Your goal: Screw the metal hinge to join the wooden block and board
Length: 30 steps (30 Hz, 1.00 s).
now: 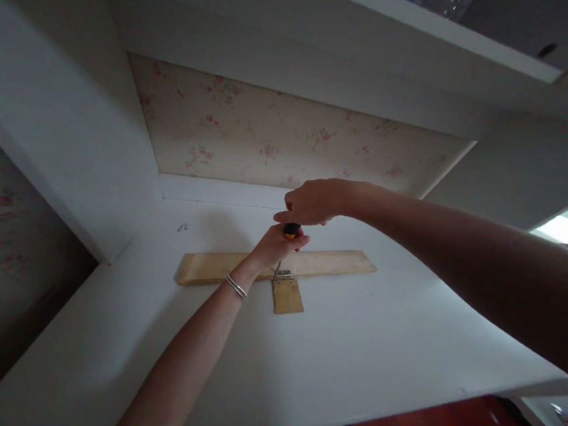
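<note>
Screwdriver (pixel 289 235): held upright near the middle of the white table (pixel 376 342), its black and orange handle showing between the two hands and its thin metal shaft running down to a small metal hinge (pixel 283 274). The tip is too small to make out.

Right hand (pixel 312 202): curled closed over the top of the handle, palm down, with the arm reaching in from the right.

Left hand (pixel 277 244): closed around the lower part of the handle and the upper shaft, just above the hinge. Its arm reaches in from the near edge of the table, and thin metal bangles (pixel 235 287) sit on the wrist.

Long wooden strip (pixel 279 266): lies flat on the table, running left to right beneath the hands. A short wooden piece (pixel 286 296) lies on its near side, at a right angle to it, and the hinge sits where the two pieces meet.

Two small bluish items (pixel 183 227), possibly screws, lie on the table, far left of the strip and well apart from it.

Floral wallpaper (pixel 281 139) covers the far wall of the recess behind the table. White panels enclose the recess at left, right and above.
</note>
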Available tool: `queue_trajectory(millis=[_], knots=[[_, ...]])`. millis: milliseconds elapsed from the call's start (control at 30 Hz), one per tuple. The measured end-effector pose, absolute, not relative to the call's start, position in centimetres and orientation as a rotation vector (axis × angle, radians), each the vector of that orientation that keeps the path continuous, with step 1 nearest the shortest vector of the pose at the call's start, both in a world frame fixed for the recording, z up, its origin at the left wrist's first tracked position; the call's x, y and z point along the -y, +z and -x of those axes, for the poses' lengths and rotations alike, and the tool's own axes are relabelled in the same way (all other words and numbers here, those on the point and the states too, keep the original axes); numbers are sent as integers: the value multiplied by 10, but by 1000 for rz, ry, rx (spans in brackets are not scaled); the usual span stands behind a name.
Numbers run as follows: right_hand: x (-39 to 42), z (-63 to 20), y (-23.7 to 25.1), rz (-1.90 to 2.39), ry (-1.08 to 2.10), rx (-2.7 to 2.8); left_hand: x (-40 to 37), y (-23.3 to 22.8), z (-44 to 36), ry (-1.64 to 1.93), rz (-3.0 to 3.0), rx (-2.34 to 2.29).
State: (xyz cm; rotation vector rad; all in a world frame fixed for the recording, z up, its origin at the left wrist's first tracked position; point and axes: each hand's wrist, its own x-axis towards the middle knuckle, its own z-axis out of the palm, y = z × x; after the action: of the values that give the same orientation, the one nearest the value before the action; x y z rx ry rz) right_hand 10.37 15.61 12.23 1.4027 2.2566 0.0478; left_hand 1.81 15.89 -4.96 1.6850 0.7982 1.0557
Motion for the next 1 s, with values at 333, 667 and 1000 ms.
queue_trajectory(millis=[333,667,1000], knots=[[-158,-106,121,-1425,93,-2302,-159,-49,-17,1065,-1650,-812],[-158,-106,122,-1365,44,-2347,-158,-49,-17,1067,-1622,-819],[-155,-103,124,-1403,-39,-2296,-162,-49,-12,1094,-1598,-805]])
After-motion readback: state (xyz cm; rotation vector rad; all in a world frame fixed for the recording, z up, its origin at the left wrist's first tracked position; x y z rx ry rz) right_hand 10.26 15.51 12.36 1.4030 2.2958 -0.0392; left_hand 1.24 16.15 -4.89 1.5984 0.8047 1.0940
